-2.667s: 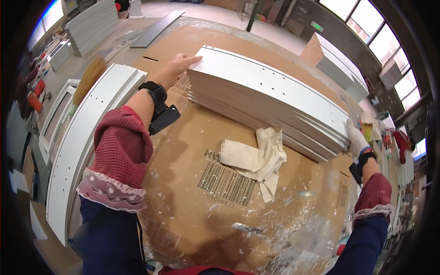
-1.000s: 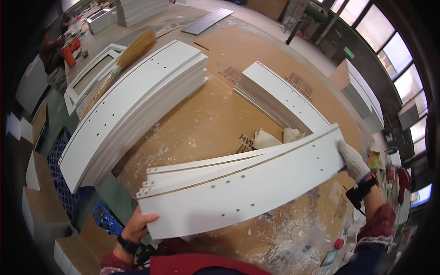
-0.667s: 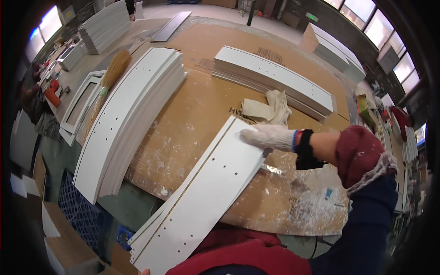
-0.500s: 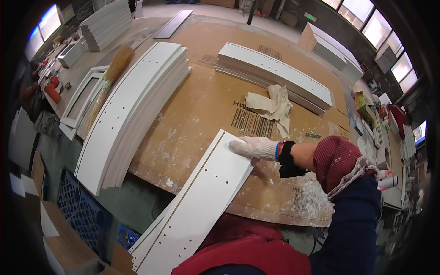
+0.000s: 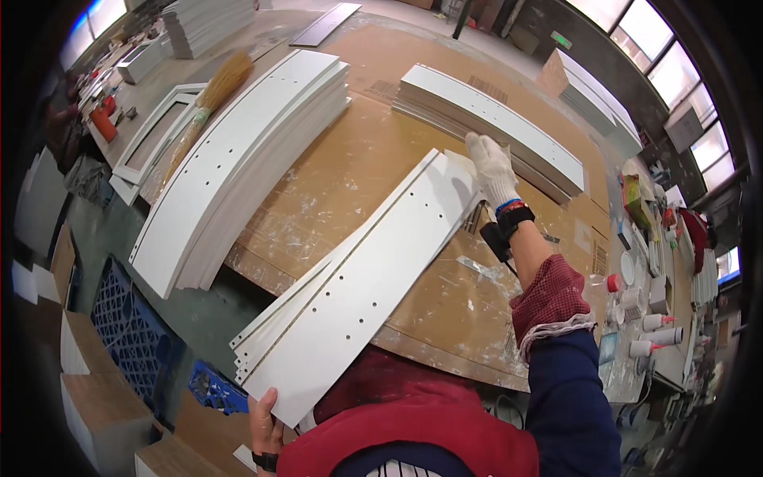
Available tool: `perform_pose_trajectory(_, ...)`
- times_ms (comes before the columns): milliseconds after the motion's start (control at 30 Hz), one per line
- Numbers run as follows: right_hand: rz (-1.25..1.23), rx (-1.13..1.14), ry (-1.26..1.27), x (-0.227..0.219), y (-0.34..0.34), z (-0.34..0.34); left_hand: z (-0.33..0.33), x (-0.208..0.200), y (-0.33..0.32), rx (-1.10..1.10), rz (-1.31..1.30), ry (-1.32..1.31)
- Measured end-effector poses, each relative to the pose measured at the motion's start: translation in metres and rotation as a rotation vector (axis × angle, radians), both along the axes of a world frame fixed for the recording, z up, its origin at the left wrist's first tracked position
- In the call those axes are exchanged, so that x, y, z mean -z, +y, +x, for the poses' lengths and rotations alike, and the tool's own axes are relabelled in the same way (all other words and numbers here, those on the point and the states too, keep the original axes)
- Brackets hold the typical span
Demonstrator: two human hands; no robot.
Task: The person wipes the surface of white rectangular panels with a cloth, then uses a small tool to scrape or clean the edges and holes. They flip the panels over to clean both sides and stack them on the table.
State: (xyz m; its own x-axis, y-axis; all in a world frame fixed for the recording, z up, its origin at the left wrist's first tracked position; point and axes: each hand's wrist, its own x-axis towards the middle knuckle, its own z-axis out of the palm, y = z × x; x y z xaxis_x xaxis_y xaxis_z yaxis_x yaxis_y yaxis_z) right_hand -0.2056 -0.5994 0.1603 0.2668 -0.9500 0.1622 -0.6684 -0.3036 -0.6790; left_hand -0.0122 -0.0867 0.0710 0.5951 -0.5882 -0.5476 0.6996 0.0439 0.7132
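Note:
A fanned stack of several long white drilled panels [image 5: 350, 294] slants across the near table edge, its near end over my lap. My bare left hand [image 5: 265, 420] grips the near end, thumb along the panel's edge, the other fingers partly hidden. Beyond the stack's far end my right hand [image 5: 490, 168], in a white knit glove, is closed on a cream cloth [image 5: 459, 164]. Most of the cloth is hidden by the hand and the panels. A shadow of the hand falls on the top panel.
Curved-looking stacks of white panels stand at left [image 5: 238, 159] and far right [image 5: 493, 119] on the cardboard-covered table [image 5: 318, 167]. A straw broom [image 5: 222, 83] lies beside a white frame [image 5: 143, 151]. Blue plastic crates [image 5: 131, 334] and cartons [image 5: 103, 397] are at lower left; bottles [image 5: 656, 334] at right.
My right hand has left the top panel and moved forward onto the cloth. My left hand has come into view at the near end. The panel stack has shifted forward over the table.

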Motion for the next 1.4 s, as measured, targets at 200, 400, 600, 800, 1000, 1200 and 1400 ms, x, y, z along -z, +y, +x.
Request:
perform_pose_trajectory(200, 0.245, -0.026, -0.743, 0.003, 0.049, -0.027, -0.011, -0.005, -0.048, 0.063, -0.027, -0.008)
perform_pose_trajectory(400, -0.19, 0.083, -0.018, 0.047, 0.139, -0.084, -0.01, -0.006, -0.056, 0.235, 0.131, -0.079)
perform_pose_trajectory(600, -0.168, -0.071, 0.563, 0.067, 0.155, -0.118, -0.005, -0.011, -0.046, 0.306, 0.567, -0.675)
perform_pose_trajectory(800, -0.129, -0.062, 0.513, 0.079, 0.162, -0.106, -0.021, -0.019, -0.041, 0.335, 0.599, -0.537)
perform_pose_trajectory(1000, -0.167, -0.152, 0.42, 0.091, 0.17, -0.111, -0.031, -0.036, -0.048, 0.33, 0.561, -0.431)
perform_pose_trajectory(1200, 0.15, -0.212, 0.364, 0.079, 0.183, -0.105, -0.033, -0.047, -0.046, 0.417, 0.559, -0.398)
perform_pose_trajectory(1400, 0.054, -0.217, -0.069, 0.035, 0.142, -0.073, -0.042, -0.035, -0.029, 0.208, 0.266, -0.217)
